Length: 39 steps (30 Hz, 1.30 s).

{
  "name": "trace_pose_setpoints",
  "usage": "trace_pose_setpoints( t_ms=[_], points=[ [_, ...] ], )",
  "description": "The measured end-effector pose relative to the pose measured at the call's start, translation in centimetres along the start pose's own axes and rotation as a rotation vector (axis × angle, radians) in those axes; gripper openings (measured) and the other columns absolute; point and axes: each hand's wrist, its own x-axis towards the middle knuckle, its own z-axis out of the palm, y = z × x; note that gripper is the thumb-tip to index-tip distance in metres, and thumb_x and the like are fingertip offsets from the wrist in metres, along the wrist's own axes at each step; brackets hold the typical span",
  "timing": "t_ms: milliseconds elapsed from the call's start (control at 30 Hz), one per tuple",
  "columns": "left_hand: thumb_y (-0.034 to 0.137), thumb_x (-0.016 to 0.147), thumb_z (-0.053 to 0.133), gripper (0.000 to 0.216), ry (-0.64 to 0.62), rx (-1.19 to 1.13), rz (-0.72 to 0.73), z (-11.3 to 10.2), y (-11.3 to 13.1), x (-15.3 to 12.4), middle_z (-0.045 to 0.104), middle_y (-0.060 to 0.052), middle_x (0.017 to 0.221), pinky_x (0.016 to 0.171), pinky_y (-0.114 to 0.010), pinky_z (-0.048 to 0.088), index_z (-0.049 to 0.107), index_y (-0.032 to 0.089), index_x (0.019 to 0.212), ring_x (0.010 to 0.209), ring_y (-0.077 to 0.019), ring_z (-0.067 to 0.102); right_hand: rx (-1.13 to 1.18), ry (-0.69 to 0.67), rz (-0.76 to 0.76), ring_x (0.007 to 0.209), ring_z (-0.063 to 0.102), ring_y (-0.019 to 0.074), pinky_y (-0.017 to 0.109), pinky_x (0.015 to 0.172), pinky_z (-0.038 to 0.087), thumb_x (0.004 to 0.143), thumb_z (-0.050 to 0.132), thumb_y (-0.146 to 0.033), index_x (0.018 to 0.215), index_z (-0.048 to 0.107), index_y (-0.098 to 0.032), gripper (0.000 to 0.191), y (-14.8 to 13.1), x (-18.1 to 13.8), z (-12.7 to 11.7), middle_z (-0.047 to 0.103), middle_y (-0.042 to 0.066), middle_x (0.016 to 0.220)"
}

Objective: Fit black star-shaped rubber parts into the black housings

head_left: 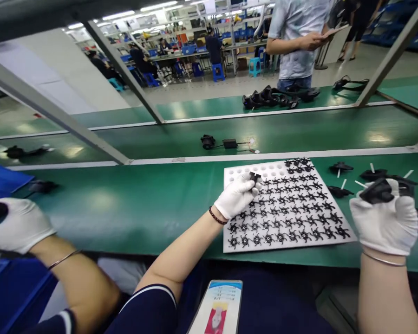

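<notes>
A phone (216, 307) is seen nearest, beyond which a small black impeller (254, 176) is pinched by the gloved left hand (237, 196) over the white tray's (230, 245) emptied far-left corner, most pockets remaining filled, while a black housing (378, 191) is grasped by the right hand (386, 221).

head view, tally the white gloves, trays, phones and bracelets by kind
white gloves: 3 (left hand holding an impeller, right hand holding a black part, co-worker's hand)
tray: 1
phone: 1
bracelets: 3, one on each wrist
total: 8
</notes>
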Motion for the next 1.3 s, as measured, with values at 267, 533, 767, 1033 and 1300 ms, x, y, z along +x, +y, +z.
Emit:
trace_pose_setpoints(
  t_ms=[267,533,767,1033,1300],
  points=[
    [0.016,0.067,0.087,0.032,0.023,-0.199,0.013,-2.4,-3.7,-6.6,0.057,0.004,0.064,0.05,-0.011,0.045,0.069,0.018,0.093,0.053,-0.0033,0.052,-0.058,-0.294,0.43,0.07,0.054,0.0152,0.027,0.047,0.046,0.072,0.073,-0.038,0.106,0.068,-0.033,0.035,5.7,-8.3,7.3,0.062,0.007,0.113],
    [0.029,0.06,0.093,0.045,0.092,-0.136,0.03,-2.3,-5.2,-7.7,0.064,0.002,0.077,0.044,-0.01,0.046,0.066,0.017,0.094,0.049,-0.0017,0.054,-0.476,-0.693,0.223,0.119,0.061,0.027,0.043,0.097,0.056,0.085,0.072,-0.038,0.129,0.062,-0.034,0.045,6.1,-11.6,9.1,0.062,0.007,0.131],
    [0.035,0.074,0.083,0.032,0.088,-0.015,0.141,-1.7,-5.6,-8.0,0.07,-0.003,0.096,0.052,-0.01,0.048,0.065,0.015,0.092,0.055,-0.0008,0.055,-0.638,-0.719,0.157,0.13,0.055,0.0281,0.051,0.116,0.039,0.089,0.069,-0.033,0.135,0.06,-0.035,0.047,6.7,-11.9,8.7,0.058,0.006,0.139],
    [0.033,0.085,0.073,0.025,0.101,0.364,0.496,-2.2,-5.6,-8.3,0.072,-0.008,0.113,0.074,-0.022,0.057,0.068,0.018,0.104,0.097,-0.0161,0.068,-0.621,-0.688,0.176,0.13,0.055,0.0293,0.05,0.113,0.044,0.092,0.065,-0.032,0.14,0.054,-0.037,0.05,7.2,-11.5,8.2,0.049,0.005,0.149],
    [0.027,0.08,0.078,0.03,0.123,0.408,0.493,-1.6,-5.2,-8.5,0.073,-0.008,0.109,0.084,-0.029,0.057,0.069,0.019,0.108,0.098,-0.0187,0.07,-0.575,-0.695,0.242,0.138,0.047,0.0294,0.049,0.113,0.045,0.093,0.063,-0.035,0.142,0.053,-0.035,0.05,7.1,-11.1,8.0,0.046,0.004,0.152]
  ],
)
